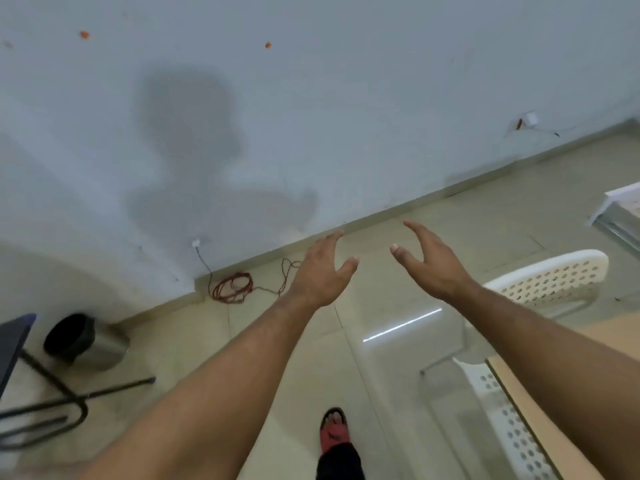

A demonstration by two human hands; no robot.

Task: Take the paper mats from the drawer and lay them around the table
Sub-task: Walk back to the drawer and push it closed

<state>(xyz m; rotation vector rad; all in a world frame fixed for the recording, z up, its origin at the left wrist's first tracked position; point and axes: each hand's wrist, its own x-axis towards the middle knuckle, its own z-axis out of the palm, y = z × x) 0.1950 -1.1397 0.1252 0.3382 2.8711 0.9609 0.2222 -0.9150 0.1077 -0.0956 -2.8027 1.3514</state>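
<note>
Head view, frame blurred by motion; person appears to be walking, one sandalled foot (334, 429) at 6 o'clock on the tiled floor (391, 289).

At 8 o'clock: dark chair frame (52, 403) and a steel bin (88, 342) with black liner, near the wall (311, 98); at 7 o'clock from the hands, a coil of red cable (232, 287) lies against the skirting.

Left hand (320, 271) raised at frame centre, palm inward; fingers spread and lightly curled, thumb apart; holds nothing, touches nothing. Right hand (431, 261) just beside it, mirrored; fingers likewise spread and curled, empty; the two hands face each other, apart.

At 3 o'clock: white perforated chair (550, 282); at 4 o'clock a corner of the wooden table (526, 386); at 2 o'clock a white edge with a metal rail (613, 216), possibly the drawer, cannot tell.

Paper mats: none visible in either hand, nor on the table corner shown; location not shown.

Judgement: step in hand is transit, likely toward the drawer to fetch mats; next move calls for turning right toward 2 o'clock and reaching the drawer.
</note>
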